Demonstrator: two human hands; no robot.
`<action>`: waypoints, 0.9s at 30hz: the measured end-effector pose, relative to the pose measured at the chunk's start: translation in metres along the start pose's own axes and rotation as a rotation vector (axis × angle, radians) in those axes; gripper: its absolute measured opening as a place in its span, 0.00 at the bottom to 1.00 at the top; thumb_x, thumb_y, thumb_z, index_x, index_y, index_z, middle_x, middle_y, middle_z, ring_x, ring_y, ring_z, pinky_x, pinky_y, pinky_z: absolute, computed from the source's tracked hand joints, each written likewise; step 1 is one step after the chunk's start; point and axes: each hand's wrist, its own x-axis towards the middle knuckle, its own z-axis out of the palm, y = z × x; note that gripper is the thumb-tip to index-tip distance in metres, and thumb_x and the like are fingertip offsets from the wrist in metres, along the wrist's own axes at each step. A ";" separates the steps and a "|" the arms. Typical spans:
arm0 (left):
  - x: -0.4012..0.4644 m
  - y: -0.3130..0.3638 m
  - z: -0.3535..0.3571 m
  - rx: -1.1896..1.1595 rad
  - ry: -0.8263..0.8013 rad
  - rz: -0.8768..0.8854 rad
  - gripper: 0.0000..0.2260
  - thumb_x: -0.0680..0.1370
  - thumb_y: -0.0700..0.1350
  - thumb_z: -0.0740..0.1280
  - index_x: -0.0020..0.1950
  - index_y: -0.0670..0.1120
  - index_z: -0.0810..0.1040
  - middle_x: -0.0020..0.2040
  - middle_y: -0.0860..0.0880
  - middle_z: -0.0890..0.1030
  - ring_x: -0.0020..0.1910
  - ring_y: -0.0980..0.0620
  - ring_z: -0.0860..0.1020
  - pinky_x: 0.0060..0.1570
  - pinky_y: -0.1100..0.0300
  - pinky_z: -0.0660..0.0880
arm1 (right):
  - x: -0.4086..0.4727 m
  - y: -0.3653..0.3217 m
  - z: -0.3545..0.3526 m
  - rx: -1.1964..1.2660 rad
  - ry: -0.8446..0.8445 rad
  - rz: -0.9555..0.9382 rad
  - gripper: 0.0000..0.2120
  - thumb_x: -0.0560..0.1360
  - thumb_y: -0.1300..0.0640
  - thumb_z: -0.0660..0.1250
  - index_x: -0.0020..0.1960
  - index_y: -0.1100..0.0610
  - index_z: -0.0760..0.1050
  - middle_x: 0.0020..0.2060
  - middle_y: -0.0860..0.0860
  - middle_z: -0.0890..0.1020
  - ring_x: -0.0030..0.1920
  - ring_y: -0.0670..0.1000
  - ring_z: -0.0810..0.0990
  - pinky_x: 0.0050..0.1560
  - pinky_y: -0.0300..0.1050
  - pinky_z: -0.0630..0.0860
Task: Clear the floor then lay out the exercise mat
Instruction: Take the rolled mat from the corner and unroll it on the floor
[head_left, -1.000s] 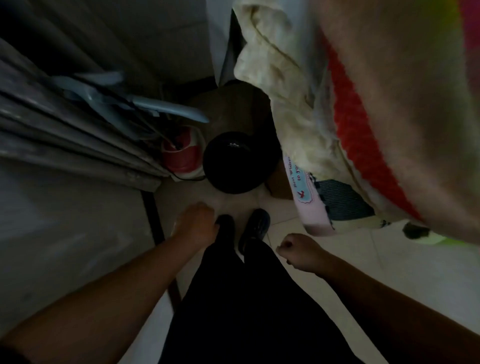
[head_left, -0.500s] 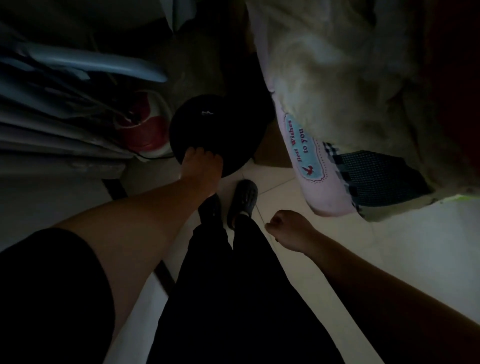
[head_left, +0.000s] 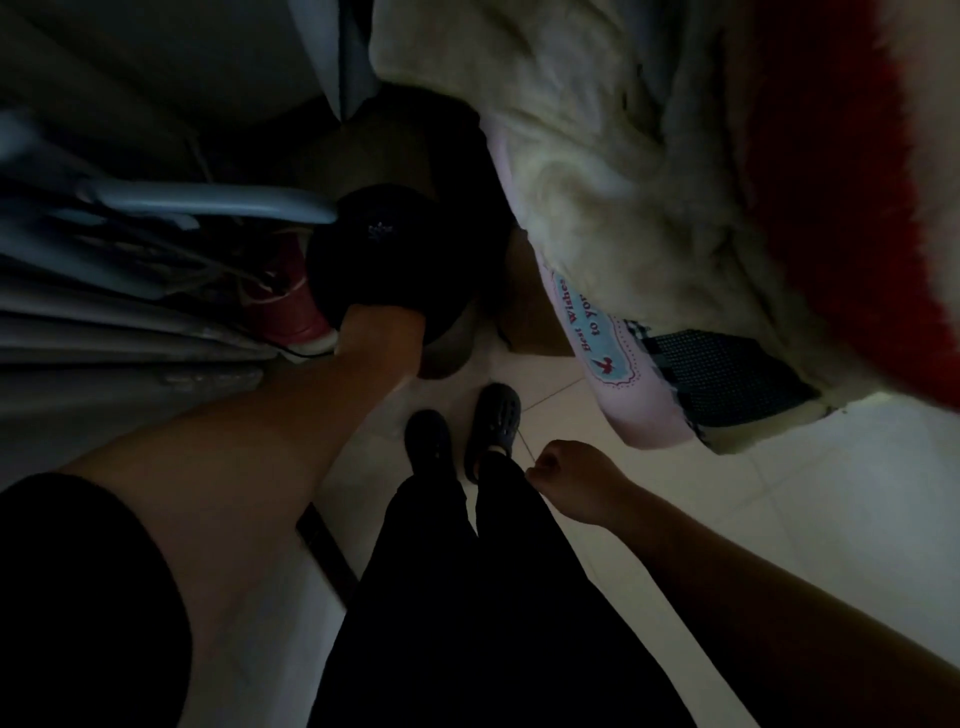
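At floor corner | left hand (head_left: 382, 332) on near edge of black rolled mat (head_left: 395, 260), grip unclear | mat upright, round end up | right hand (head_left: 569, 470) fisted, empty, well apart

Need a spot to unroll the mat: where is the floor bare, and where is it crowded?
Bare tiled floor lies right of the shoes, below the hanging bedding. The corner ahead is crowded: black roll under the left hand, red container, folded frame.
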 end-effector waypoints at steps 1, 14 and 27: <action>-0.006 -0.004 -0.004 -0.026 0.027 0.002 0.09 0.76 0.43 0.63 0.52 0.44 0.80 0.50 0.43 0.82 0.49 0.43 0.80 0.46 0.54 0.75 | -0.005 0.000 -0.003 -0.021 -0.032 -0.051 0.14 0.79 0.58 0.61 0.61 0.64 0.74 0.54 0.64 0.79 0.55 0.61 0.79 0.50 0.47 0.75; -0.100 -0.008 0.000 0.048 -0.284 0.135 0.17 0.79 0.50 0.60 0.65 0.45 0.74 0.64 0.42 0.77 0.62 0.43 0.76 0.60 0.51 0.73 | -0.040 0.003 0.004 -0.041 0.034 0.069 0.17 0.79 0.49 0.61 0.55 0.63 0.75 0.56 0.61 0.80 0.57 0.59 0.77 0.46 0.44 0.67; -0.168 0.000 0.007 0.226 -0.287 0.355 0.10 0.78 0.47 0.59 0.55 0.46 0.75 0.57 0.45 0.80 0.56 0.45 0.79 0.49 0.57 0.71 | -0.119 0.038 0.046 0.195 0.118 0.175 0.15 0.78 0.49 0.60 0.50 0.60 0.78 0.51 0.59 0.82 0.53 0.58 0.80 0.44 0.42 0.67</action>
